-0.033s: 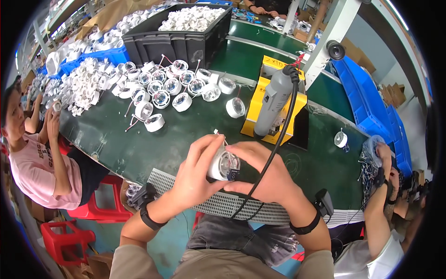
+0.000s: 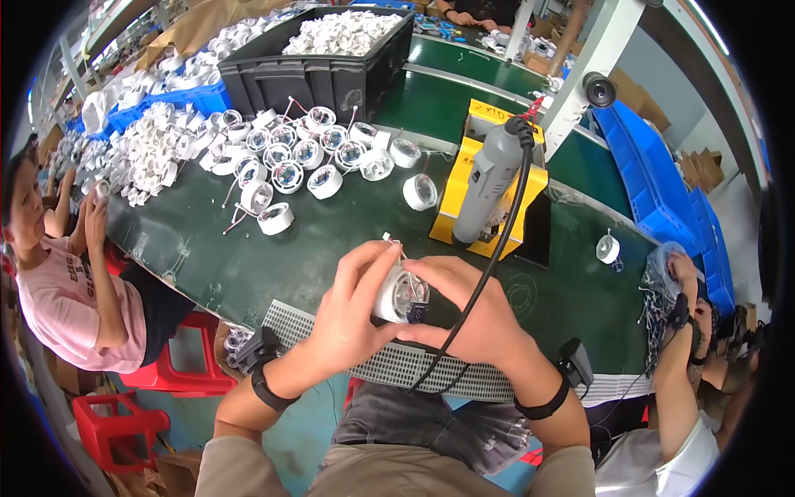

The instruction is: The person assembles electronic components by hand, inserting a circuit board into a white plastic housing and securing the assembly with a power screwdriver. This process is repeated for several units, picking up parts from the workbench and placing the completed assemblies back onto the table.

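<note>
Over the near edge of the green table, both my hands close around a white round plastic housing (image 2: 389,300) with a small blue circuit board (image 2: 418,312) at its open side. My left hand (image 2: 352,311) wraps its left side, the thumb underneath. My right hand (image 2: 472,306) grips the other side with fingertips at the top and thumb below. A thin wire with a small white connector (image 2: 387,238) sticks up past my fingertips. Just beyond my right hand, a grey electric screwdriver (image 2: 489,186) is held at a yellow stand (image 2: 458,186); its black cable (image 2: 497,257) runs across my right hand.
Several similar white housings (image 2: 286,176) with boards lie at the back left, beside a heap of white parts (image 2: 137,161). Behind stands a black bin (image 2: 306,87). A person (image 2: 74,290) sits left. Another person's arm (image 2: 675,373) reaches toward wires at right, near blue trays (image 2: 642,182).
</note>
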Action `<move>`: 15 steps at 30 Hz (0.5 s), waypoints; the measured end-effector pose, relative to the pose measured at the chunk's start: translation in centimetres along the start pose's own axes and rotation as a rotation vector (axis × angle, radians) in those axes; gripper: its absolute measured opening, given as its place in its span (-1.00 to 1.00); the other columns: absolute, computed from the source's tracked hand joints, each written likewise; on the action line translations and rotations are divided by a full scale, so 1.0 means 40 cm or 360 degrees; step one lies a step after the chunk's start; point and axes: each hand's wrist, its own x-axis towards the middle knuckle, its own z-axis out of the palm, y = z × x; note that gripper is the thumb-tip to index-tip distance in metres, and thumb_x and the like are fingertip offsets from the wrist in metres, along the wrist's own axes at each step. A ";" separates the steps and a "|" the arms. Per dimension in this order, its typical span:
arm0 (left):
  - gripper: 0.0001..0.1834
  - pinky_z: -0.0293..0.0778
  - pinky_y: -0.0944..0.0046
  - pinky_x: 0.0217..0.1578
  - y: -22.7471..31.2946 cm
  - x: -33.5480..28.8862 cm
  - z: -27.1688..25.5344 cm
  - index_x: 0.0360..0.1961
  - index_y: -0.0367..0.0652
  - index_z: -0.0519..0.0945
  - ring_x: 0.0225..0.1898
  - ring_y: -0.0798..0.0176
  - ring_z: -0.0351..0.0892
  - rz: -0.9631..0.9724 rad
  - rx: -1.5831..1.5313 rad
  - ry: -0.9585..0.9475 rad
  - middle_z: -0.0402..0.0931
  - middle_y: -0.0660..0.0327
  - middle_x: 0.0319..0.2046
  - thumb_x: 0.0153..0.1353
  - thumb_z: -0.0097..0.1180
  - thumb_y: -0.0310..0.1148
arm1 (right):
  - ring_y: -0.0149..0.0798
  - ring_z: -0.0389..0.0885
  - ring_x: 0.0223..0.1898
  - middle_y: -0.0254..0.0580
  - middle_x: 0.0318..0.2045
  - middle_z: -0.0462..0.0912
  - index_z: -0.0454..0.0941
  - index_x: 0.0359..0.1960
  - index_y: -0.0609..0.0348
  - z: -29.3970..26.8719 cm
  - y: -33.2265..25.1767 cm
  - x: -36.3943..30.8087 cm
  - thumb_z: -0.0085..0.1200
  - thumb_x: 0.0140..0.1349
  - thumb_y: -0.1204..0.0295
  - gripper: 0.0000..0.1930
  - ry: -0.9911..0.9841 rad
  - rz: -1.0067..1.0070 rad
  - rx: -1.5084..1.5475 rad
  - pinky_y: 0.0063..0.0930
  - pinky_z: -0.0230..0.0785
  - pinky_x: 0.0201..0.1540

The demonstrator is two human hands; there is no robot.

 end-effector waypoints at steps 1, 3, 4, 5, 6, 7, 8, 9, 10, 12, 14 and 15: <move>-0.02 0.57 0.11 -0.07 -0.003 -0.004 0.010 0.26 -0.17 0.33 0.05 -0.12 0.51 0.0054 0.0070 0.0044 0.23 -0.01 0.17 -0.33 0.47 -0.53 | 0.00 0.62 -0.12 -0.01 -0.10 0.61 0.52 0.04 0.21 0.010 -0.003 -0.003 0.48 -0.17 0.28 -0.33 0.0067 -0.0005 0.0007 -0.28 0.50 -0.09; 0.06 0.62 0.14 -0.15 -0.011 -0.018 0.029 0.30 -0.16 0.24 0.00 -0.09 0.55 0.0127 0.0267 0.0095 0.18 -0.07 0.18 -0.34 0.49 -0.52 | -0.01 0.62 -0.12 -0.05 -0.08 0.61 0.52 0.05 0.17 0.027 0.006 -0.014 0.46 -0.15 0.27 -0.34 0.0144 -0.0061 -0.0023 -0.28 0.51 -0.10; 0.06 0.62 0.14 -0.15 -0.014 -0.018 0.033 0.30 -0.16 0.24 0.00 -0.09 0.55 0.0122 0.0269 0.0097 0.18 -0.07 0.18 -0.34 0.49 -0.52 | -0.02 0.62 -0.11 -0.08 -0.06 0.60 0.51 0.07 0.14 0.032 0.008 -0.018 0.45 -0.13 0.26 -0.34 0.0224 -0.0115 -0.0055 -0.28 0.51 -0.12; 0.14 0.61 0.11 -0.13 -0.016 -0.016 0.036 0.34 -0.13 0.15 0.01 -0.10 0.54 0.0228 0.0187 0.0241 0.18 -0.09 0.18 -0.36 0.50 -0.51 | -0.02 0.62 -0.09 -0.07 -0.02 0.59 0.52 0.06 0.15 0.030 0.005 -0.021 0.44 -0.12 0.31 -0.37 0.0230 -0.0143 -0.0047 -0.29 0.52 -0.10; 0.22 0.60 0.08 -0.12 -0.021 -0.014 0.040 0.38 -0.11 0.06 0.02 -0.11 0.54 0.0338 0.0104 0.0385 0.18 -0.12 0.18 -0.37 0.52 -0.50 | -0.02 0.62 -0.09 -0.07 -0.02 0.59 0.52 0.06 0.15 0.027 0.010 -0.020 0.44 -0.12 0.31 -0.37 0.0230 -0.0146 -0.0047 -0.29 0.52 -0.10; 0.29 0.48 0.07 0.06 -0.033 -0.022 0.044 0.41 -0.09 -0.10 0.16 -0.09 0.43 0.0321 -0.0022 0.0346 0.13 -0.15 0.23 -0.32 0.53 -0.51 | 0.00 0.63 -0.07 -0.01 -0.02 0.59 0.53 0.03 0.21 0.023 0.015 -0.018 0.45 -0.14 0.33 -0.38 0.0241 -0.0260 -0.0037 -0.28 0.52 -0.07; 0.29 0.48 0.07 0.06 -0.029 -0.025 0.035 0.41 -0.09 -0.10 0.16 -0.09 0.43 0.0322 -0.0022 0.0348 0.13 -0.15 0.23 -0.32 0.53 -0.51 | 0.02 0.63 -0.05 0.06 -0.02 0.60 0.54 0.00 0.28 0.019 0.019 -0.018 0.45 -0.16 0.36 -0.39 0.0252 -0.0373 -0.0028 -0.26 0.52 -0.05; 0.26 0.38 0.09 0.14 -0.020 -0.027 0.022 0.41 -0.11 -0.09 0.22 -0.03 0.35 0.0049 -0.0443 0.0137 0.10 -0.12 0.27 -0.27 0.51 -0.51 | 0.05 0.62 -0.03 0.08 0.01 0.59 0.53 0.00 0.29 0.014 0.022 -0.019 0.44 -0.14 0.38 -0.40 0.0208 -0.0379 0.0021 -0.23 0.52 -0.02; 0.23 0.28 0.11 0.22 -0.013 -0.026 0.011 0.41 -0.13 -0.09 0.28 0.03 0.27 -0.0228 -0.0861 -0.0078 0.08 -0.09 0.31 -0.22 0.50 -0.51 | 0.05 0.62 -0.03 0.08 0.01 0.59 0.53 0.00 0.29 0.012 0.022 -0.019 0.44 -0.14 0.38 -0.40 0.0207 -0.0383 0.0022 -0.23 0.52 -0.02; 0.08 0.16 0.14 0.29 -0.009 -0.027 -0.002 0.41 -0.18 -0.09 0.34 0.13 0.15 -0.0399 -0.1515 -0.0260 0.08 -0.01 0.34 -0.03 0.39 -0.50 | 0.06 0.63 -0.03 0.11 0.02 0.58 0.53 0.01 0.30 0.010 0.018 -0.025 0.46 -0.14 0.33 -0.38 0.0211 -0.0139 0.0314 -0.22 0.51 -0.02; -0.08 0.21 0.16 0.25 -0.004 -0.037 -0.007 0.39 -0.20 -0.06 0.30 0.21 0.19 -0.0589 -0.1792 -0.0332 0.15 0.08 0.29 0.12 0.27 -0.48 | 0.04 0.63 -0.05 0.10 0.01 0.58 0.53 0.02 0.30 0.009 0.035 -0.026 0.47 -0.15 0.30 -0.35 0.0209 -0.0259 0.0205 -0.24 0.52 -0.03; -0.30 0.27 0.20 0.17 0.001 -0.037 0.002 0.31 -0.22 0.05 0.20 0.27 0.27 -0.0586 -0.1732 -0.0269 0.20 0.11 0.20 0.23 0.13 -0.48 | 0.03 0.64 -0.06 0.09 -0.01 0.59 0.53 0.02 0.30 0.010 0.041 -0.024 0.49 -0.17 0.27 -0.33 0.0209 -0.0384 0.0092 -0.25 0.52 -0.04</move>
